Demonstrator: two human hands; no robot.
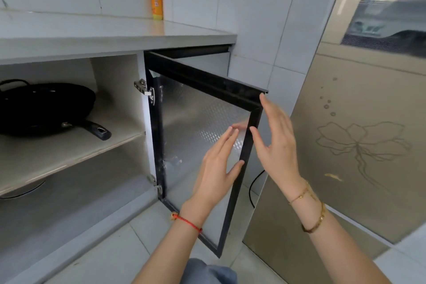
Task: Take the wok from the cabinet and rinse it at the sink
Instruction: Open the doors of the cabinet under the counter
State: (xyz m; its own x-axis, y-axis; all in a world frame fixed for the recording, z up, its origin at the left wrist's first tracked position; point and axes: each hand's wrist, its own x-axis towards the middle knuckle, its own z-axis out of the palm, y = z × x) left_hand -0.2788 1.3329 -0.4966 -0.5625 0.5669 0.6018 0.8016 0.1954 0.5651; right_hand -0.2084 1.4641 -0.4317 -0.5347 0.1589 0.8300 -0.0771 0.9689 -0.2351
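Cabinet [115, 71] open, black wok [43, 108] on its shelf at nine o'clock; left hand [219, 168] and right hand [276, 145], fingers straight, flank the door [202, 80] edge.

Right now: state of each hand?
Left hand: open, fingers straight, on the inner side of the cabinet door, holding nothing.
Right hand: open, fingers straight at the door's outer edge, holding nothing.

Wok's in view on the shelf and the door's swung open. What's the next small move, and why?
Probably let go of the door and reach the left hand toward the wok handle. The door stands wide open, both hands are open at its free edge, the right hand too, and the wok sits on the shelf, handle pointing outward.
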